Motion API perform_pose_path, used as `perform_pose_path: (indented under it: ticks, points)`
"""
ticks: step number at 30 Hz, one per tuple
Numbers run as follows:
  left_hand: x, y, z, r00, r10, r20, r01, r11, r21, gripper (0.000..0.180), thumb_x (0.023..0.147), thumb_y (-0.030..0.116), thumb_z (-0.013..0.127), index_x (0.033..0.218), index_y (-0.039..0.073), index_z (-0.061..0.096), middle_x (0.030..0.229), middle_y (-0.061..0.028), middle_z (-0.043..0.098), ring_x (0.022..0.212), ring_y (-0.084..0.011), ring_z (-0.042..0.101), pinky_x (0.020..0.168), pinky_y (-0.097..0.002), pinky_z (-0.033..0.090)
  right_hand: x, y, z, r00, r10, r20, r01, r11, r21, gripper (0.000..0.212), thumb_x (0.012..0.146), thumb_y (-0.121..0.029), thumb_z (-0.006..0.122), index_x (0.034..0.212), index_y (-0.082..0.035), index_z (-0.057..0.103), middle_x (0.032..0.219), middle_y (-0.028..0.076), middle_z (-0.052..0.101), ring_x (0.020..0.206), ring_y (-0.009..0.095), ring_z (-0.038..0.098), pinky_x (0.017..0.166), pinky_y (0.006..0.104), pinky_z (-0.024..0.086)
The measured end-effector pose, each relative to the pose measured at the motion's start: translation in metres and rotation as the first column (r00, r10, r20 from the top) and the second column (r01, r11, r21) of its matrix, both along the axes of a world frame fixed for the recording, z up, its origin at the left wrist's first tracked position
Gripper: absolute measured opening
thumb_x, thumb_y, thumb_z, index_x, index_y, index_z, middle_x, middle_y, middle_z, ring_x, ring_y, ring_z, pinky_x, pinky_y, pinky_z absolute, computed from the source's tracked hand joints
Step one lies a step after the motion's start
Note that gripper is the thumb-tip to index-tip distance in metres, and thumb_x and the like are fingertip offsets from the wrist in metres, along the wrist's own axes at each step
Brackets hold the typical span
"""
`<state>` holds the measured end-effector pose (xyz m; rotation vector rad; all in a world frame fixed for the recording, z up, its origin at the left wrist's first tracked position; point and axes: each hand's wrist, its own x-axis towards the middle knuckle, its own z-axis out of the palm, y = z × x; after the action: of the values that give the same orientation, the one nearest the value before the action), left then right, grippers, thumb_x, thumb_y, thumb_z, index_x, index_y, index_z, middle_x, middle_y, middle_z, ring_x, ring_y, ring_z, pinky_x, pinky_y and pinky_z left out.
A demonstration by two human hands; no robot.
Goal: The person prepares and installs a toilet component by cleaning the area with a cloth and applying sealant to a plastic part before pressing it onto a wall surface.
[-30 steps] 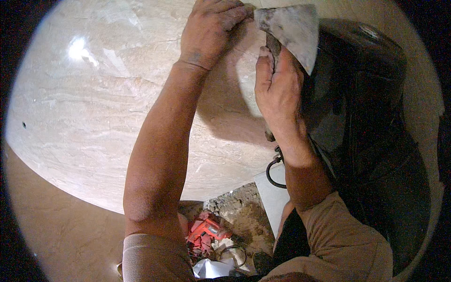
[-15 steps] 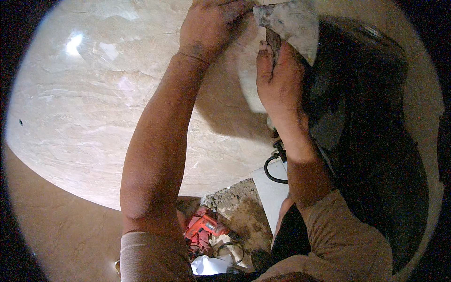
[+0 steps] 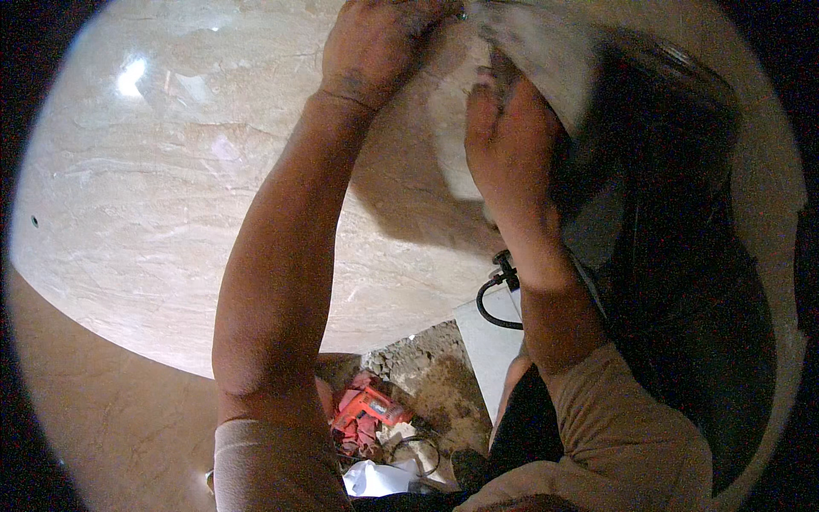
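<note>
My left hand [image 3: 375,43] reaches up along a beige marble surface [image 3: 171,188] and pinches the upper corner of a grey sheet [image 3: 546,60], which is blurred with motion. My right hand [image 3: 512,145] is just below and to the right. Its fingers curl against the lower edge of the same sheet. The sheet lies over the edge where the marble meets a dark glossy black object [image 3: 682,256]. Part of the sheet runs out of the top of the picture.
A black looped cable [image 3: 493,294] hangs below my right wrist, beside a white slab [image 3: 488,350]. Down on a rubble-strewn floor lie a red power tool [image 3: 367,410] and a crumpled white sheet [image 3: 375,478]. A beige floor [image 3: 102,410] curves at lower left.
Both hands and the grey sheet have shifted upward toward the top edge. The sheet, a clear triangle before, is now smeared with motion.
</note>
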<state>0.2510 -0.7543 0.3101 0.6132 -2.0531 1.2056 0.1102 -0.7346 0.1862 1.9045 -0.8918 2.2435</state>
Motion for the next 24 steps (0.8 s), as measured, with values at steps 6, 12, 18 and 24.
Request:
perform_pose_path:
  ticks: [6, 12, 18, 24]
  points:
    - [0.003, 0.005, 0.001, 1.000, 0.004, -0.027, -0.004, 1.000, 0.010, 0.030, 0.080, 0.014, 0.066, 0.109, 0.007, 0.074, 0.097, -0.0060, 0.069, 0.088, -0.0257, 0.062, 0.080, -0.0377, 0.046, -0.003, 0.002, 0.001, 0.999, -0.050, 0.000, 0.050, 0.997, -0.056, 0.035, 0.095, -0.017, 0.060, 0.123, 0.005, 0.057, 0.100, 0.031, 0.066, 0.097, 0.051, 0.064, 0.085, 0.0509, 0.052]
    - [0.000, 0.004, -0.004, 0.999, -0.040, -0.028, 0.040, 0.999, 0.013, 0.028, 0.080, 0.012, 0.067, 0.107, 0.007, 0.074, 0.097, -0.0061, 0.070, 0.087, -0.0261, 0.062, 0.079, -0.0377, 0.046, -0.003, -0.001, -0.006, 1.000, 0.011, -0.022, -0.010, 0.999, 0.048, 0.038, 0.095, -0.016, 0.059, 0.125, 0.007, 0.055, 0.109, 0.032, 0.065, 0.101, 0.052, 0.063, 0.088, 0.0503, 0.052]
    - [-0.002, -0.004, -0.008, 1.000, -0.013, -0.016, 0.012, 0.999, -0.044, 0.025, 0.078, 0.010, 0.069, 0.103, 0.007, 0.074, 0.098, -0.0064, 0.071, 0.090, -0.0272, 0.063, 0.082, -0.0383, 0.047, -0.006, -0.016, -0.013, 0.996, -0.033, -0.078, 0.038, 0.997, 0.066, 0.034, 0.095, -0.018, 0.060, 0.118, 0.007, 0.057, 0.090, 0.027, 0.068, 0.084, 0.050, 0.067, 0.076, 0.0508, 0.054]
    - [-0.007, -0.004, -0.008, 0.998, -0.049, -0.027, 0.049, 0.999, 0.000, 0.025, 0.078, 0.009, 0.069, 0.102, 0.007, 0.075, 0.099, -0.0060, 0.071, 0.091, -0.0264, 0.063, 0.082, -0.0372, 0.048, -0.012, -0.012, -0.016, 0.997, 0.002, 0.077, 0.005, 0.996, -0.086, 0.034, 0.095, -0.023, 0.060, 0.114, 0.006, 0.058, 0.089, 0.028, 0.067, 0.085, 0.051, 0.066, 0.074, 0.0513, 0.054]
